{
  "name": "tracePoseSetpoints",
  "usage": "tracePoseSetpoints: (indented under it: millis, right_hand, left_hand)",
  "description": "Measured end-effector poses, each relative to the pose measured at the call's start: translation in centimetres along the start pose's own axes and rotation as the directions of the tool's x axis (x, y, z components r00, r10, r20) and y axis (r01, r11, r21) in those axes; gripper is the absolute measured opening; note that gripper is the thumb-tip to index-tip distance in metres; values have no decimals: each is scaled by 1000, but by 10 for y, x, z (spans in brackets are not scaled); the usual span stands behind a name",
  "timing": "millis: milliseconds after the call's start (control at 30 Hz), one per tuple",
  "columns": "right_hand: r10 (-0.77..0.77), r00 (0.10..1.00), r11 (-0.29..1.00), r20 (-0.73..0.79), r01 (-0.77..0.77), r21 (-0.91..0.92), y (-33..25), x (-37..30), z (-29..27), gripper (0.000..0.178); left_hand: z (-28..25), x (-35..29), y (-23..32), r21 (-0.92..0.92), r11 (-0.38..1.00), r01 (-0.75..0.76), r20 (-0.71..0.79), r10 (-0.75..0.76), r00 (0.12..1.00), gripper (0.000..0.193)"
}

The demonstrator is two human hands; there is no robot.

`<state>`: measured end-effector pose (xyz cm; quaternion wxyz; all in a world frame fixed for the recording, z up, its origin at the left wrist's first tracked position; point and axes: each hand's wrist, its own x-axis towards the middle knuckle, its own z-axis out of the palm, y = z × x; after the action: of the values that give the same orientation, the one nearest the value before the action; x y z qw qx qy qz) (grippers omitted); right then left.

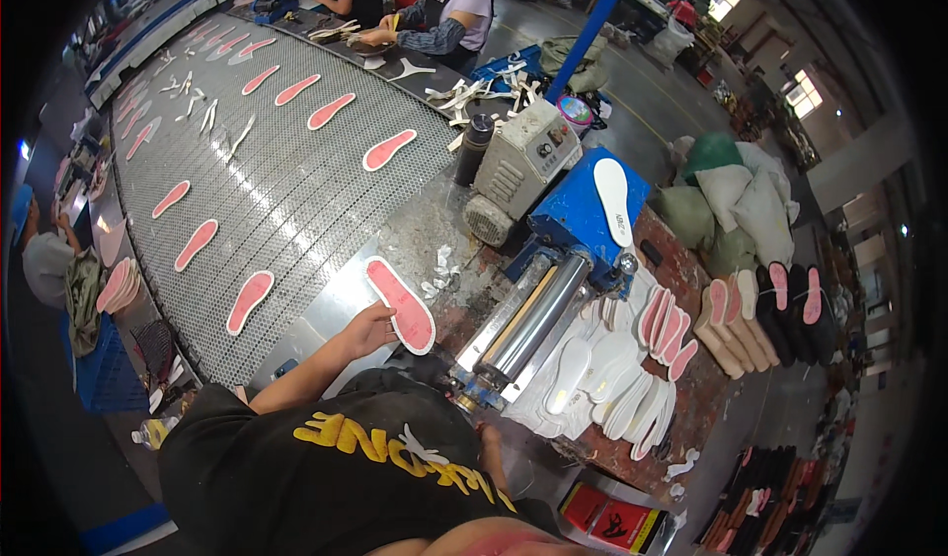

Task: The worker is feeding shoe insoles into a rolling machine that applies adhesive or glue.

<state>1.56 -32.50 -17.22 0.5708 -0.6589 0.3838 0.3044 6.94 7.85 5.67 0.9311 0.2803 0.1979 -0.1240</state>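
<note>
My left hand (pixel 370 330) reaches out over the metal plate at the near end of the conveyor. Its fingers are closed on the edge of a pink insole with a white rim (pixel 408 311). Of my right arm, only a strip of skin (pixel 492 449) shows by the near end of the roller machine (pixel 533 314); its fingers are hidden. A white insole (pixel 613 200) lies on the machine's blue housing. Right of the rollers, white insoles (pixel 568 373) and pink-faced insoles (pixel 667 329) lie in overlapping rows on the bench.
The mesh conveyor (pixel 326 176) carries several spaced pink insoles (pixel 251 302). A grey control box (pixel 523 161) and a dark flask (pixel 475 147) stand at its near right corner. People sit along both sides, one with a patterned sleeve (pixel 441 38). Sacks (pixel 736 196) are piled at right.
</note>
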Motion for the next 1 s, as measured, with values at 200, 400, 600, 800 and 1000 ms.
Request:
tracePoseSetpoints:
  millis: [200,400,600,800,1000]
  right_hand:
    - [-54,993,998,105,57,-24,-20,7,5,16]
    - [-236,948,871,215,304,-386,-53,-16,24,15]
    - [-77,987,958,139,112,-263,-21,3,24,15]
    - [-79,974,984,213,110,-138,19,31,13,8]
    - [-216,962,974,168,223,-28,13,17,9,13]
  left_hand:
    - [4,1,-10,75,992,-99,-26,101,995,36]
    - [8,3,-13,42,996,-85,-83,88,993,38]
    - [7,6,-13,65,997,-34,-101,41,994,38]
    - [2,12,-13,97,994,-47,-149,61,987,31]
    - [3,15,-10,73,996,-58,-143,68,987,27]
